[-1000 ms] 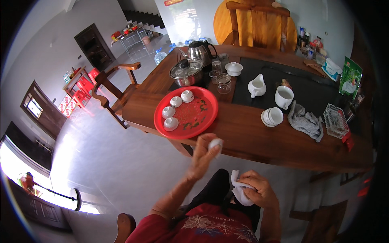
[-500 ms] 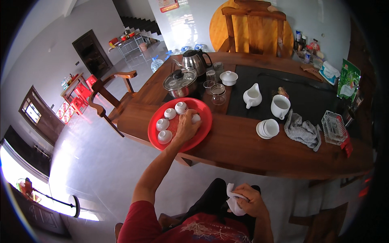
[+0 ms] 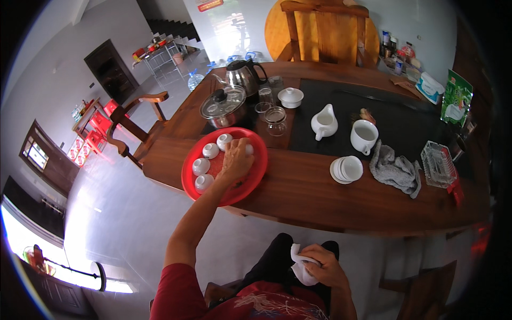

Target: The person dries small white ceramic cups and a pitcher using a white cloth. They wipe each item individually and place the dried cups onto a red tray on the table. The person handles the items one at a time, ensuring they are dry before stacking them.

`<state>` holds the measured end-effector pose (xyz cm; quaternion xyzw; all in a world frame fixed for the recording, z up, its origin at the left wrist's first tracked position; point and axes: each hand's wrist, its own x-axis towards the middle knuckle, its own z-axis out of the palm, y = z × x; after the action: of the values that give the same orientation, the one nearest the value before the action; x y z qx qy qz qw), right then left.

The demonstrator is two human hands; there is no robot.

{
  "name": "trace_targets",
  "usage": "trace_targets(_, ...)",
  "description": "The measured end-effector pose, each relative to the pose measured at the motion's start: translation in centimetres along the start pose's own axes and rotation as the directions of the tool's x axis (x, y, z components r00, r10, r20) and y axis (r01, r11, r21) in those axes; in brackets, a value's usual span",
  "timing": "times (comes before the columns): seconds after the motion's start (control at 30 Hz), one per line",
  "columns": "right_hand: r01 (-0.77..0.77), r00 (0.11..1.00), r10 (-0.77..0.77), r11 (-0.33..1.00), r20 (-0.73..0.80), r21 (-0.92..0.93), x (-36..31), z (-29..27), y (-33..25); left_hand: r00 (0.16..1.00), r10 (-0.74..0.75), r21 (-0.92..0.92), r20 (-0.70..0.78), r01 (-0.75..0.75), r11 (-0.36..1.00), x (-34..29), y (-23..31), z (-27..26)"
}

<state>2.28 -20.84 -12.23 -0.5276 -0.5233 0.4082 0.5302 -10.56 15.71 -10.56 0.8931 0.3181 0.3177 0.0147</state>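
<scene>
A round red tray (image 3: 260,176) lies at the near left of the wooden table, its rim reaching the table's edge. Several small white teacups (image 3: 201,166) stand upside down along its left and far side. My left hand (image 3: 236,160) reaches into the tray, fingers curled round another white teacup (image 3: 249,150) at the right; the hand hides most of that cup. Over my lap, my right hand (image 3: 322,264) is closed on a crumpled white cloth (image 3: 304,273), whose end sticks up beside the thumb. Whether it is fabric or paper I cannot tell.
Behind the tray stand a lidded steel pot (image 3: 223,108) and a kettle (image 3: 242,77). Glass cups, a lidded white bowl (image 3: 290,97), a white pitcher (image 3: 324,122), a white mug (image 3: 364,136), stacked white cups (image 3: 349,169), a grey cloth (image 3: 396,169) and a clear box (image 3: 438,164) spread rightward.
The whole view has shifted, so the table's things appear further left. My left hand stays at the same cup in the tray; my right hand still holds the white cloth.
</scene>
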Motion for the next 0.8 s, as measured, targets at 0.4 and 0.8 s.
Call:
trace_targets(0.4,0.023,1.000,-0.022,0.996,-0.010,0.086,-1.2,-0.3,1.1,0.967,0.224,-0.249,-0.122,-0.249,0.936,1.3,12.8,-3.6)
trace_targets(0.8,-0.002,0.998,0.005,0.999,-0.066,0.045,-3.4,-1.4,0.0,0.972,0.223,-0.460,0.075,-0.165,0.872,2.4,22.5,2.5)
